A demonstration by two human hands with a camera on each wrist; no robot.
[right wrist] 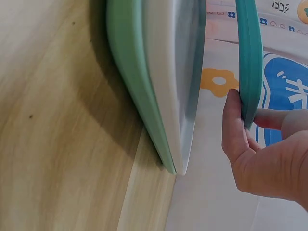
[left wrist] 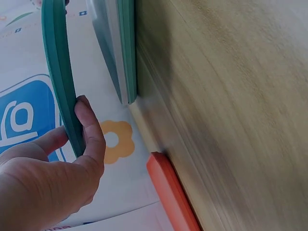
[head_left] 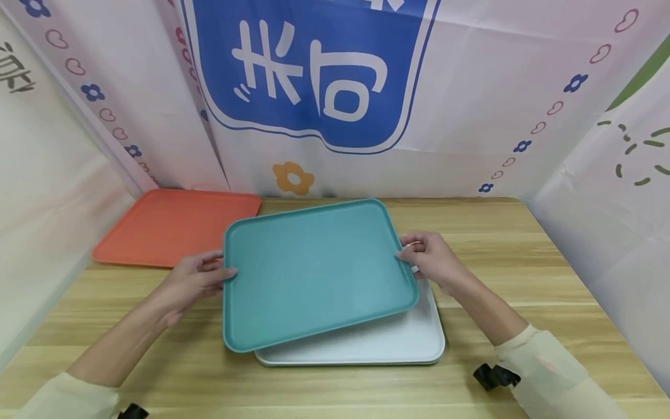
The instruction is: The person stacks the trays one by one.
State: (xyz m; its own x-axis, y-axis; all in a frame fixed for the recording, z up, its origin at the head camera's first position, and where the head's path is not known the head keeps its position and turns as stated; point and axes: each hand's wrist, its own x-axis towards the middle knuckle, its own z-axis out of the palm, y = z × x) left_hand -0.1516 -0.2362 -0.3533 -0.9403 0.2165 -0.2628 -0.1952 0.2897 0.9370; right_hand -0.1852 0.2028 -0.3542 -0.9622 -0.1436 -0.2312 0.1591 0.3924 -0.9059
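Note:
Both hands hold up a teal rectangular tray (head_left: 319, 273) by its short sides, slightly turned. My left hand (head_left: 196, 279) pinches its left edge, thumb on top and fingers beneath; the left wrist view shows the same grip. On the right edge, my right hand (head_left: 431, 259) pinches the rim between thumb and fingers. Below the teal tray lies a white tray (head_left: 419, 343), partly covered by it in the head view. In the right wrist view a light green tray (right wrist: 127, 57) sits under the white one, on the table, with a gap up to the teal tray.
An orange-red tray (head_left: 162, 227) lies at the back left of the wooden table (head_left: 523, 273). Printed cloth (head_left: 460, 116) hangs behind the table's back edge, and more cloth stands at both sides.

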